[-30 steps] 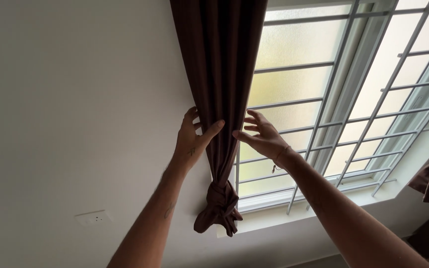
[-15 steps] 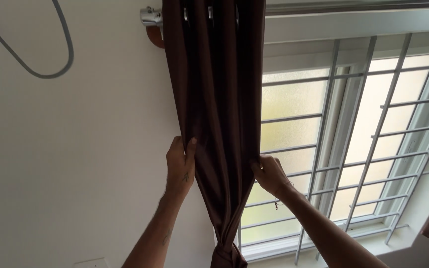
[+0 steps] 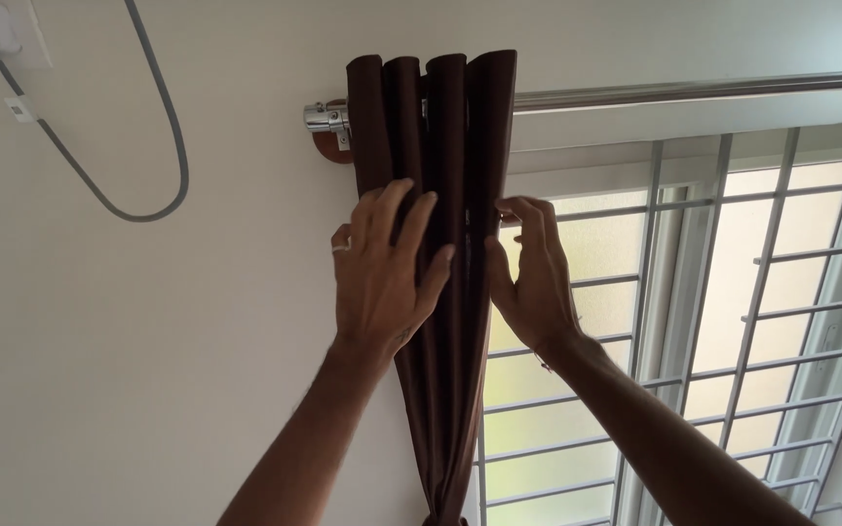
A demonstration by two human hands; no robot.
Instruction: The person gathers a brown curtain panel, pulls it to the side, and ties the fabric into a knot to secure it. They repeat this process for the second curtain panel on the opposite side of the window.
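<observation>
Pleats of the dark brown curtain [image 3: 436, 195] hang bunched at the left end of the metal rod [image 3: 694, 91], close to the bracket [image 3: 328, 122] fixed to the white wall [image 3: 148, 341]. Judging from how it lies, the gathering looks largely done: the cloth is stacked in four neat upright folds near the top and narrows into a tight bundle lower down, leaving the barred window [image 3: 733, 321] uncovered. What seems left is evening out the folds up high, where both hands are at work; the very bottom of the curtain is cut off by the frame edge, so how it is secured there cannot be told.

The left hand [image 3: 382, 273] lies spread and flat against the front of the folds, fingers apart and pressing on the cloth rather than closed round it. The right hand [image 3: 528, 273] is half open beside the right edge of the bundle, thumb and fingertips touching the outermost pleat in a light pinch. A grey cable [image 3: 163, 107] loops down the wall at upper left, well apart from the curtain
</observation>
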